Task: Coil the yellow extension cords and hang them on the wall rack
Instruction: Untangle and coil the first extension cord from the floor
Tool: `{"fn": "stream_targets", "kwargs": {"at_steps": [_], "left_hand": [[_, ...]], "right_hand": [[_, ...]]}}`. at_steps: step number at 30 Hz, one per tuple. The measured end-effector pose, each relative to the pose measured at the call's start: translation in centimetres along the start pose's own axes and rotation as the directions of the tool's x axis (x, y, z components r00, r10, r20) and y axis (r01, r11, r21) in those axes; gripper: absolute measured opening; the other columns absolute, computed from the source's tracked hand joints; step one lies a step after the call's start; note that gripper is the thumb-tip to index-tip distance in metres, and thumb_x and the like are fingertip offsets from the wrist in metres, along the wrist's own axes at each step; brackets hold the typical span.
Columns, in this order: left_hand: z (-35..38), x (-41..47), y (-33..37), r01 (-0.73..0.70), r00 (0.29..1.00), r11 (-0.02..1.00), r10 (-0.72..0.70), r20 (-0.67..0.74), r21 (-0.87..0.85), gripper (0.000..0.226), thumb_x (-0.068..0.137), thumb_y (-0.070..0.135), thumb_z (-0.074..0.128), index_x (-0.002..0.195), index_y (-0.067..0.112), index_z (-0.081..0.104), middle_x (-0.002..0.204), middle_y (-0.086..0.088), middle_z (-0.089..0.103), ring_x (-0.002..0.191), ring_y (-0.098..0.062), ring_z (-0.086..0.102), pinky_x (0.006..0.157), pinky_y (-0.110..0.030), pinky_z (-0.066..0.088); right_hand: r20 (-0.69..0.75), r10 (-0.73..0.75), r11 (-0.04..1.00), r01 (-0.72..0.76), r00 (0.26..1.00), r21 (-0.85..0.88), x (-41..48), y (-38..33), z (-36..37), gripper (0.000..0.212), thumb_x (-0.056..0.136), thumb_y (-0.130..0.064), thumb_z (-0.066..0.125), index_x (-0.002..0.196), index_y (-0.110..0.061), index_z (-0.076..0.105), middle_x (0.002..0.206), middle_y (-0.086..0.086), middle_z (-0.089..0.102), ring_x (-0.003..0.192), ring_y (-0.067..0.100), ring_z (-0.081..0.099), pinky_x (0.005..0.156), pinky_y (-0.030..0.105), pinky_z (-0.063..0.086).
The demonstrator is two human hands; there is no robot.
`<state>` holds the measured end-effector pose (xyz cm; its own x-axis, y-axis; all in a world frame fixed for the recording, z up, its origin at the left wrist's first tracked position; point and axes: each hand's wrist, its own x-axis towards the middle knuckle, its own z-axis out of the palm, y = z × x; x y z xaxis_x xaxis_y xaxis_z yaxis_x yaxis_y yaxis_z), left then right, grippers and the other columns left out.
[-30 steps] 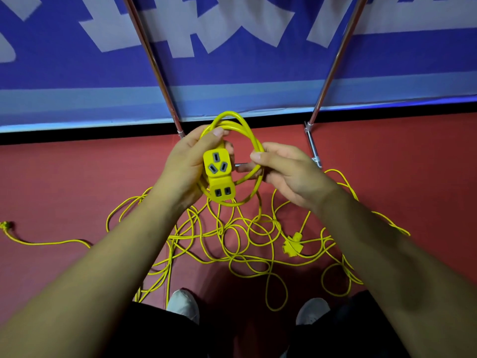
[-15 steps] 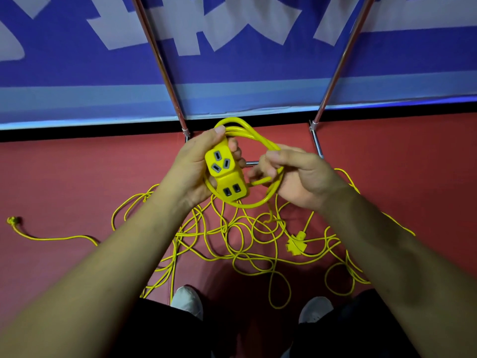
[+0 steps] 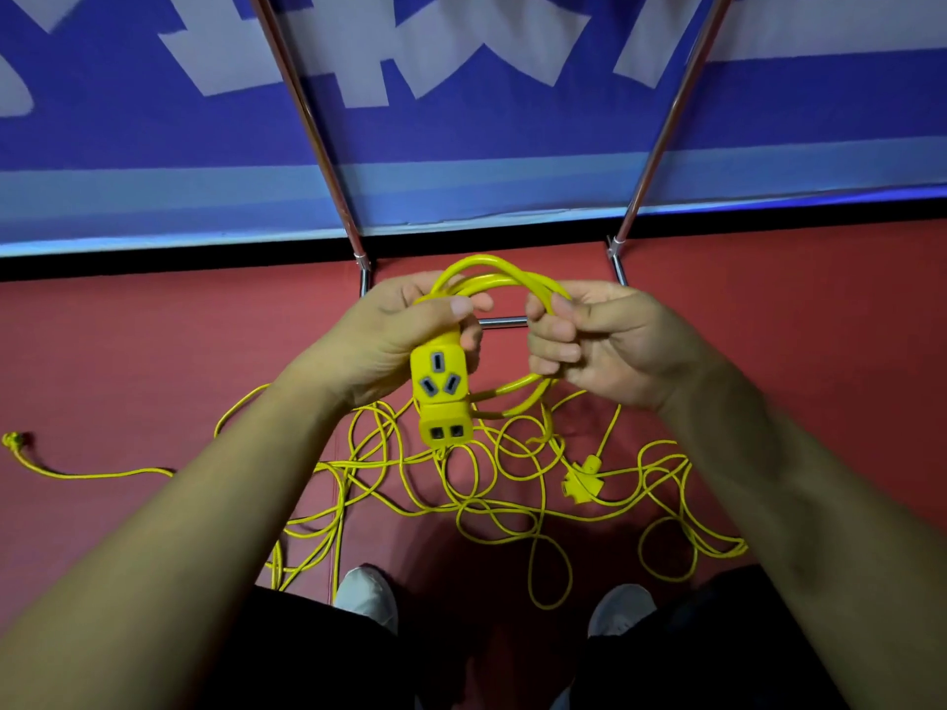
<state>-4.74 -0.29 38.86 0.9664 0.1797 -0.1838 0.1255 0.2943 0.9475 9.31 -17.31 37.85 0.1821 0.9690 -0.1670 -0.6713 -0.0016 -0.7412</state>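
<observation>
Yellow cords (image 3: 492, 504) and yellow socket block (image 3: 439, 397) with grey slots; red floor (image 3: 153, 351); blue-and-white banner (image 3: 461, 94).

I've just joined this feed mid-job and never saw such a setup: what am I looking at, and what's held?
There is no machine: a person works with bare hands, filmed by one camera on their head, looking down. The left hand grips a yellow socket block and a small coil of cord; the right hand grips the coil's other side. Below, more yellow cord lies tangled on the red floor, with a plug among it. Two metal poles rise before a blue banner.
</observation>
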Motion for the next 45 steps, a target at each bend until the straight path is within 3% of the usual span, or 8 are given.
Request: {"fn": "stream_targets", "kwargs": {"at_steps": [5,10,16,21,29,34,40,45], "left_hand": [[0.5,0.2,-0.4,-0.037,0.999,0.991,0.037,0.005,0.131,0.017,0.076,0.038,0.066,0.080,0.023,0.073,0.063,-0.001,0.064,0.064,-0.024,0.054,0.062,-0.040,0.037],[0.8,0.2,0.1,-0.004,0.997,0.999,0.006,-0.071,0.038,0.020,0.085,0.025,0.054,0.075,0.011,0.064,0.054,-0.005,0.057,0.049,-0.020,0.050,0.046,-0.021,0.043],[1.0,0.4,-0.6,0.104,0.995,0.993,-0.104,0.004,-0.059,0.016,0.087,0.024,0.047,0.081,0.009,0.044,0.058,-0.005,0.054,0.063,-0.024,0.066,0.056,-0.027,0.051],[1.1,0.6,-0.8,0.063,0.991,0.993,-0.074,-0.110,-0.098,0.018,0.095,0.024,0.046,0.082,0.010,0.046,0.057,-0.006,0.055,0.053,-0.022,0.051,0.053,-0.026,0.042],[-1.0,1.6,1.4,-0.148,0.942,0.849,-0.036,-0.335,-0.507,0.026,0.096,0.030,0.044,0.078,0.013,0.047,0.054,-0.001,0.049,0.051,-0.015,0.047,0.054,-0.023,0.045],[-1.9,1.8,1.3,-0.278,0.851,0.867,0.023,-0.525,-0.413,0.027,0.103,0.028,0.047,0.082,0.012,0.053,0.066,-0.004,0.062,0.058,-0.016,0.058,0.062,-0.028,0.049],[-3.1,1.8,1.1,-0.345,0.693,0.927,0.147,-0.705,-0.146,0.027,0.104,0.028,0.051,0.082,0.012,0.055,0.094,-0.016,0.073,0.094,-0.026,0.073,0.080,-0.045,0.059],[-3.2,1.5,0.3,-0.184,0.649,0.961,0.275,-0.710,0.204,0.046,0.099,0.038,0.058,0.114,-0.005,0.059,0.106,-0.009,0.076,0.094,-0.027,0.073,0.081,-0.052,0.060]], "right_hand": [[-0.004,0.089,0.989,-0.089,0.996,-0.117,0.6,-0.8,-0.1,0.037,0.096,-0.034,0.044,0.099,-0.002,0.063,0.043,-0.007,0.025,0.039,0.010,0.019,0.053,0.029,0.027],[-0.082,-0.023,0.989,0.011,0.996,-0.148,0.6,-0.1,-0.5,0.021,0.092,-0.018,0.045,0.092,0.001,0.056,0.058,0.001,0.050,0.052,0.013,0.044,0.060,0.028,0.040],[-0.182,-0.094,0.950,0.033,0.979,-0.310,1.3,-0.3,0.2,0.033,0.097,-0.032,0.050,0.081,-0.004,0.055,0.045,-0.006,0.028,0.040,0.008,0.023,0.052,0.031,0.016],[-0.260,-0.183,0.916,0.069,0.948,-0.394,1.8,0.5,0.0,0.031,0.092,-0.034,0.056,0.078,-0.007,0.058,0.058,0.005,0.049,0.051,0.018,0.043,0.049,0.028,0.035],[-0.242,-0.084,0.803,-0.078,0.967,-0.591,2.2,3.2,-2.1,0.020,0.088,-0.017,0.058,0.101,-0.001,0.061,0.094,0.011,0.066,0.094,0.019,0.059,0.088,0.027,0.043],[-0.316,0.040,0.585,-0.279,0.948,-0.761,2.7,6.3,-2.0,0.016,0.094,0.003,0.052,0.096,-0.012,0.057,0.083,0.011,0.062,0.080,0.023,0.059,0.078,0.036,0.044],[-0.431,0.135,0.556,-0.428,0.892,-0.712,2.4,7.4,0.1,0.017,0.104,-0.015,0.037,0.107,-0.013,0.054,0.064,0.009,0.058,0.047,0.015,0.060,0.045,0.024,0.037],[-0.335,-0.006,0.263,-0.321,0.942,-0.910,2.6,7.8,3.2,0.017,0.096,-0.007,0.046,0.100,0.006,0.057,0.071,0.009,0.055,0.060,0.020,0.046,0.054,0.037,0.039]]}}
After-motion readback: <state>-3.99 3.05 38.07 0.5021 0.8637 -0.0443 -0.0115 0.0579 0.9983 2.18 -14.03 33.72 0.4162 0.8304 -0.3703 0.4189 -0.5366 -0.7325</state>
